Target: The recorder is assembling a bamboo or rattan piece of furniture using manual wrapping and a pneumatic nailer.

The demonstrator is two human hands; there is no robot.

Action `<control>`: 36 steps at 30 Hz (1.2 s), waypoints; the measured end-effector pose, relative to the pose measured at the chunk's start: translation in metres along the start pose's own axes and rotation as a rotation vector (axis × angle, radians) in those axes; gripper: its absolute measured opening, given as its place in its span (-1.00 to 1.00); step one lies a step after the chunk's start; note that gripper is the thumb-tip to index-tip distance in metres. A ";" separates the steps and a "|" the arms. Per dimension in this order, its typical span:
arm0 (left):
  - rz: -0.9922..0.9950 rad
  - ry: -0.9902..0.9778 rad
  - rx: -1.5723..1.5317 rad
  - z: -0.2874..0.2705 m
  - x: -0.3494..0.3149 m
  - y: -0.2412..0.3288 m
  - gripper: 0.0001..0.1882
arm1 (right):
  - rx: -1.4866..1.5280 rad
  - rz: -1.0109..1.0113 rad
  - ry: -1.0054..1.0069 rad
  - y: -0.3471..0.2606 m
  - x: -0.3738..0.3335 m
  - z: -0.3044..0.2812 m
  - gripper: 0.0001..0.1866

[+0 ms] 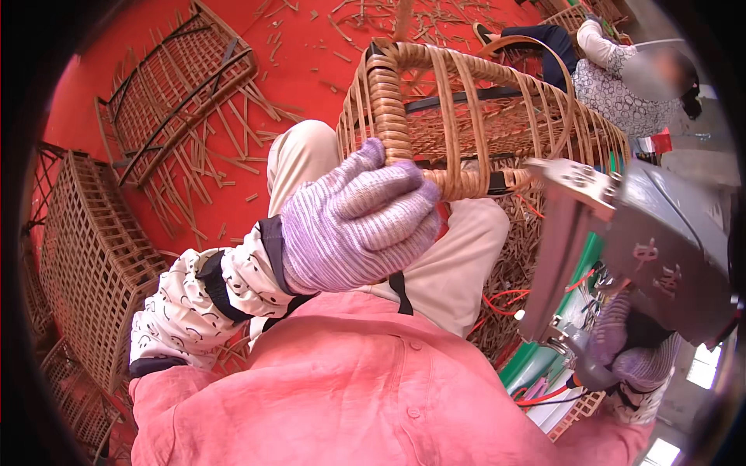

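My left hand (357,213), in a striped lilac glove, is closed around the near corner of a woven rattan frame (388,116). Brown strands wrap its edges, and it lies tilted over my knees. On the right side, my right hand (641,353), gloved the same way, grips the handle of a grey air stapler (668,256). The tool's metal nose stands close to the frame's lower right edge; whether they touch I cannot tell. Part of the right hand's fingers is hidden by the handle.
An unfinished woven panel (175,93) with dark bars lies at the upper left on the red floor (291,74), among scattered strips. A woven basket (89,260) stands at left. Red air hose (505,297) and a green tube (536,361) are at lower right. Another person (622,85) sits at upper right.
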State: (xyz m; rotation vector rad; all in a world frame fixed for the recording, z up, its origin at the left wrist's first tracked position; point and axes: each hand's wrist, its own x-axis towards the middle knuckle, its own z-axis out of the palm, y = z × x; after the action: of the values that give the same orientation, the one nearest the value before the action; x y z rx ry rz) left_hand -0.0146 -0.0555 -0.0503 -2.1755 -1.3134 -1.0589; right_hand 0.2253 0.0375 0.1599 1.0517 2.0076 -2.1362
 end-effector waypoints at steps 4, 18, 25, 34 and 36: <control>-0.034 0.029 -0.011 0.000 -0.009 0.001 -0.56 | 0.061 0.225 -0.104 -0.030 0.047 0.028 -0.66; 0.013 0.032 -0.008 0.006 -0.006 0.001 -0.57 | 0.542 0.558 0.265 -0.034 0.047 0.030 -0.71; 0.024 0.024 0.022 0.004 -0.013 -0.001 -0.58 | 0.740 0.603 0.417 -0.036 0.051 0.033 -0.73; -0.498 0.217 -0.341 -0.012 0.002 -0.012 -0.57 | 0.976 0.597 0.638 -0.042 0.047 0.034 -0.75; -0.499 0.173 -0.272 -0.009 0.009 -0.010 -0.58 | 1.005 0.597 0.670 -0.044 0.047 0.034 -0.75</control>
State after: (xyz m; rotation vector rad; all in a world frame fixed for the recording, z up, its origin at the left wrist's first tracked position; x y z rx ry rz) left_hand -0.0248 -0.0516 -0.0381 -1.9139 -1.7634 -1.6585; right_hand 0.1542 0.0342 0.1734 2.3142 0.3350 -2.5459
